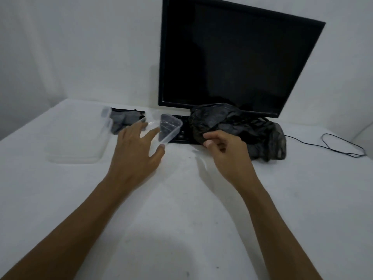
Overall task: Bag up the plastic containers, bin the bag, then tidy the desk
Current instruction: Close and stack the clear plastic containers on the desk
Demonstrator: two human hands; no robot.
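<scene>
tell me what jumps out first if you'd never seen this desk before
The big dark monitor at the back of the white desk dominates. In front of it the right hand pinches a crumpled black bag, while the left hand holds a tilted clear plastic container beside it.

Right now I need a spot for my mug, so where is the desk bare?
Bare: the wide near stretch of desk around both forearms, and the far right beside the cable. Crowded: the back strip, from the clear lid and grey cloth to the black bag under the monitor.
</scene>
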